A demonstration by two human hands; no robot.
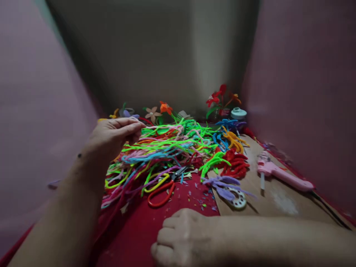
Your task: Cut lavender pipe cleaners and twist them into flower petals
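Note:
My left hand (119,130) is raised over the left side of a tangled pile of pipe cleaners (164,148). Its thumb and forefinger are pinched on the end of a pale pink pipe cleaner (151,127), which runs rightward into the pile. Low in the view, my right hand (183,235) rests back-up with curled fingers on a red cloth (130,237); whatever its palm may hold is hidden. Between the hands lie scissors (162,193) with one red and one yellow handle loop, blades pointing into the pile.
On the cardboard (278,200) at right lie a pink glue gun (283,174), a purple pipe-cleaner piece (222,185) over a holed white disc (237,200), and red petals (235,163). Pipe-cleaner flowers (166,107) and a pale lidded jar (238,113) stand behind. Clippings dot the cloth.

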